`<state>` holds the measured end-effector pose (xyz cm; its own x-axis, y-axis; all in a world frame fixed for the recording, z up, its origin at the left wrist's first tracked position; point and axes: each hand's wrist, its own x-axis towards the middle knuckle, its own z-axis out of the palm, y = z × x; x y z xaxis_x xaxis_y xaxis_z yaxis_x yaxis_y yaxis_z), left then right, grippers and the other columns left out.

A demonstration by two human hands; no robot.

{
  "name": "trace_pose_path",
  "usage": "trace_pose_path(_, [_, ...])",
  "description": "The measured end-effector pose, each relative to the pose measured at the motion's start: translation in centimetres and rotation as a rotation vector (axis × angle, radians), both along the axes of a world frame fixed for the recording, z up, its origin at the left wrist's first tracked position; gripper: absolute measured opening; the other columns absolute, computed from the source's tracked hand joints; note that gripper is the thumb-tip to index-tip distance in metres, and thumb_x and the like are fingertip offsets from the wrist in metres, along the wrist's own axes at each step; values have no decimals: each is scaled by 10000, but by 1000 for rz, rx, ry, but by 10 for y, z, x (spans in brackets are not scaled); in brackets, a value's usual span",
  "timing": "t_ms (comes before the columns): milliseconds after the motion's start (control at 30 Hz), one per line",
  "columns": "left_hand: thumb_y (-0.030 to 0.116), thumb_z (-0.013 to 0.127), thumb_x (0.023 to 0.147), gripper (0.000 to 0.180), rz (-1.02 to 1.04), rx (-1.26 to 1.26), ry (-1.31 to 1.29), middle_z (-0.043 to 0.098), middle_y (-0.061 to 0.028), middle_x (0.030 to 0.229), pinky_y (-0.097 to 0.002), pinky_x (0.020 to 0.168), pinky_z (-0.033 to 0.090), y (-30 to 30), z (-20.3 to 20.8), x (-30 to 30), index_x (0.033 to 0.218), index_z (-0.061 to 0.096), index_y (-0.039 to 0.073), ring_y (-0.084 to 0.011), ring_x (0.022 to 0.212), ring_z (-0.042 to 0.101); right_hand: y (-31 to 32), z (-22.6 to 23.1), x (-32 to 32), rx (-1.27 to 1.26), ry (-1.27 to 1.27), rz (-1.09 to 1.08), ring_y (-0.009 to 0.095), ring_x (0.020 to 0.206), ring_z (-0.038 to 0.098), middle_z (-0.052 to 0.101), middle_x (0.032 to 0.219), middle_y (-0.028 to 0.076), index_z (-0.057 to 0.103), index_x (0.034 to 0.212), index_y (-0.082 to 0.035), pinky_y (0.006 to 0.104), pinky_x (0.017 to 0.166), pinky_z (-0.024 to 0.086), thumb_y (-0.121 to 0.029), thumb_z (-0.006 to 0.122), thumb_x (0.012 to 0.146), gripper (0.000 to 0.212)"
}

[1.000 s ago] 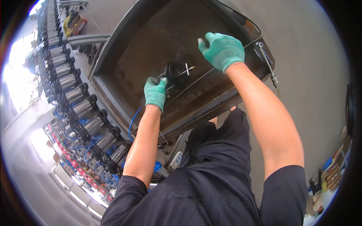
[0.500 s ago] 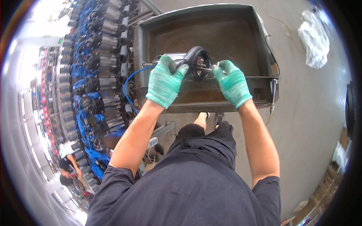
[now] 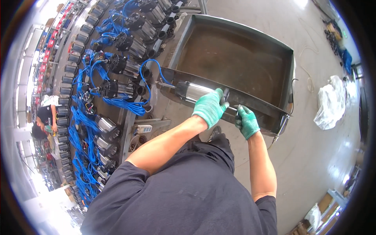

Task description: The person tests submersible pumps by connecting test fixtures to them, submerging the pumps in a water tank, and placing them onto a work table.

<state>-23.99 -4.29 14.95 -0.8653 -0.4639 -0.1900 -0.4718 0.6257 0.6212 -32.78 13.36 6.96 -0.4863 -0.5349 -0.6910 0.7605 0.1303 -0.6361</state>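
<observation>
A silver cylindrical motor (image 3: 197, 92) with black ends lies along the near ledge of a metal trough (image 3: 235, 24). A blue cable (image 3: 159, 67) runs out of its left end. My left hand (image 3: 211, 107), in a green knitted glove, is closed round the black right end of the motor, and its palm hides much of that end. Just right of it, my right hand (image 3: 246, 122), gloved the same way, pinches a thin metal rod (image 3: 232, 108). The rod lies in line with the motor; where the two meet is hidden by my left hand.
Rows of similar motors (image 3: 125, 66) with coiled blue cables (image 3: 123, 105) stand on the left. A power strip (image 3: 144, 129) sits on the frame below them. Clear plastic sheeting (image 3: 330, 102) lies on the floor at right. Another person (image 3: 47, 115) works at far left.
My view has turned, so the trough now appears tilted. The motor and both hands have come down to the near ledge, and the black round end no longer faces me openly.
</observation>
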Motion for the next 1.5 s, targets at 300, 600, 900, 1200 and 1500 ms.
trace_pose_path(300, [333,663,920,343,-97,55,59,712,-194,941,-453,818,544,-71,-4,13,1101,648,41,-393,888,684,7,-10,-16,132,168,190,79,552,476,545,728,-23,674,1125,-57,248,471,366,-272,615,1010,250])
trace_pose_path(600, [450,514,1031,535,-176,18,-90,649,-242,1279,-421,1049,468,-287,-106,115,1300,611,-2,-376,1228,607,6,15,-41,403,511,833,138,726,624,655,809,32,656,1070,-40,330,656,542,-330,689,960,312])
trace_pose_path(900, [385,534,1042,393,-265,241,-171,708,-187,880,-458,735,561,-294,-118,77,1051,656,12,-326,719,678,22,-9,-13,502,868,723,281,856,695,740,1064,141,645,1194,-20,394,815,542,-407,783,875,520])
trace_pose_path(1200, [419,630,970,445,-365,-4,-11,703,-193,996,-445,895,529,-281,-78,94,1174,670,27,-381,956,672,-4,-30,10,1131,1253,813,304,743,704,724,854,117,688,973,-88,429,693,561,-367,742,866,303])
trace_pose_path(1500, [332,682,943,408,-593,55,-5,652,-169,1245,-430,952,515,-296,-79,92,1253,656,68,-379,1091,641,12,-29,-13,573,84,325,141,552,486,566,684,-12,669,869,-100,331,528,403,-573,589,975,491])
